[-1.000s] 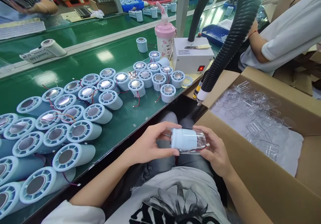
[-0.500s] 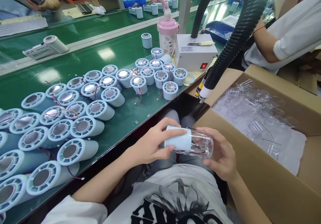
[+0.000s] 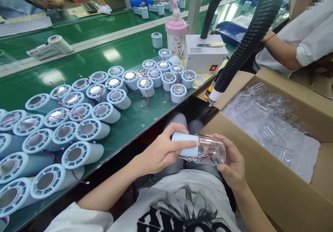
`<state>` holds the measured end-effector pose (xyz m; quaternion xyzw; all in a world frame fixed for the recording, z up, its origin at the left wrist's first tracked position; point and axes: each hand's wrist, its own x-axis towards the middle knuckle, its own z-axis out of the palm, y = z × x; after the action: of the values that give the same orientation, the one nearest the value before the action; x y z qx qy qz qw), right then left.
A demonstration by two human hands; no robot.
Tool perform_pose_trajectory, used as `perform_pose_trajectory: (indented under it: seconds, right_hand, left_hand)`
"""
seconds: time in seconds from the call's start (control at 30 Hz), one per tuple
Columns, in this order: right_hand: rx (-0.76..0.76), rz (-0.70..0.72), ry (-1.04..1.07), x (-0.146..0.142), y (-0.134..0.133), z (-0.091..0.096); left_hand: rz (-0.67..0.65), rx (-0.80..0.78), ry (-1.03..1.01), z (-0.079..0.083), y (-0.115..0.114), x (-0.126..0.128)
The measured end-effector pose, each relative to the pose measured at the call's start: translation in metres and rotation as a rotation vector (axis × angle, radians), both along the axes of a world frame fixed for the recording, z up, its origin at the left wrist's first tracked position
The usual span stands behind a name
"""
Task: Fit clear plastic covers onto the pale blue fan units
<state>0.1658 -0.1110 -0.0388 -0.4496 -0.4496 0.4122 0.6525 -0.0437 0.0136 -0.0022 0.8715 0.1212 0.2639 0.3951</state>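
Head view. Left hand grips the pale blue cylinder, thumb on top, fingers curled around its side. Right hand cups the clear plastic cup from below and from the far end, fingers wrapped on it. Cup sits mouth-on over one end of the cylinder; the two parts are joined and lie sideways, held over the lap, just off the near edge of the green bench. Thin red wire shows inside the clear part.

On the bench, left: many more blue cylinders lying and standing in rows, metal discs in their ends, red leads trailing between some. Further back: pink bottle, white box unit with a lit red switch. Black ribbed hose hangs down beside it, nozzle near the corner of the cardboard box. The box, at the right, holds loose clear cups on white sheet. Another person's sleeve and arm show beyond the box.
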Motion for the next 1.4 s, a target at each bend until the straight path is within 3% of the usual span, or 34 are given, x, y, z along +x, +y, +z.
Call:
perform_pose_trajectory:
  seconds: [0.2,0.53,0.67,0.9,1.03,1.13,1.23,1.4]
  right_hand:
    - [-0.014,0.028,0.024,-0.001,-0.003,-0.006]
    - [-0.070,-0.023,-0.046,-0.002,-0.004,-0.011]
    - [-0.068,0.052,-0.042,0.002,-0.003,-0.008]
    - [-0.078,0.225,-0.129,0.002,0.006,0.003]
    - [-0.204,0.289,0.062,-0.001,0.010,0.007]
    - [-0.237,0.310,0.040,-0.003,0.008,0.008]
    - [-0.196,0.191,-0.247,-0.006,0.005,0.009]
    - [0.150,-0.207,-0.767,-0.019,0.004,0.011]
  left_hand:
    - [-0.024,-0.052,-0.037,-0.004,-0.003,-0.002]
    - [-0.024,-0.116,0.032,0.003,-0.007,-0.002]
    - [-0.059,-0.141,0.004,0.007,-0.006,-0.004]
    - [0.038,-0.575,-0.005,0.008,-0.011,0.003]
    - [-0.038,-0.775,-0.028,0.004,-0.013,0.001]
    - [-0.073,-0.894,0.004,0.001,-0.014,-0.003]
    - [0.019,-0.896,0.027,-0.002,-0.016,-0.004]
    - [0.089,-0.959,0.004,-0.006,-0.019,-0.001]
